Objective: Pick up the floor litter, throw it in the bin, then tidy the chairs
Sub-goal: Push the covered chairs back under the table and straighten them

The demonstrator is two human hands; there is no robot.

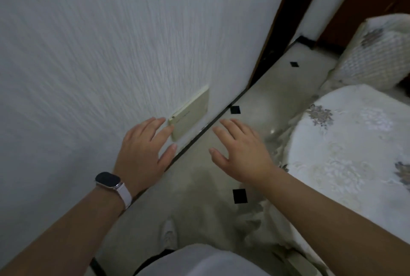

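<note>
- The textured white wall (88,53) fills the upper left of the frame. Its grain is smeared by motion blur.
- A table under a white floral cloth (346,142) takes the right side and is cut off by the right edge. The cloth's hanging folds hide whatever holds it up.
- The pale glossy floor (199,187) runs diagonally through the centre, with small black square insets (239,195).
- The covered chair (377,53) stands in the upper right, beyond the table. A quilted white cover hides it and the frame edge crops it, so its legs and seat cannot be made out.
- A dark brown door frame (277,31) rises at the top, right of the wall.
- The left hand (144,149) is at centre, with the fingers spread, relaxed and holding nothing. Its fingertips overlap a beige wall plate (192,112); actual contact cannot be judged.
- The right hand (241,153) hangs over the floor, likewise spread and holding nothing.
- The plate carries a faint line of marking, too blurred to read.
- A dark-faced watch (108,180) on a white strap sits on the left wrist, and its screen is blank.
- A white shoe (168,234) shows at bottom centre, partly hidden by clothing.
</note>
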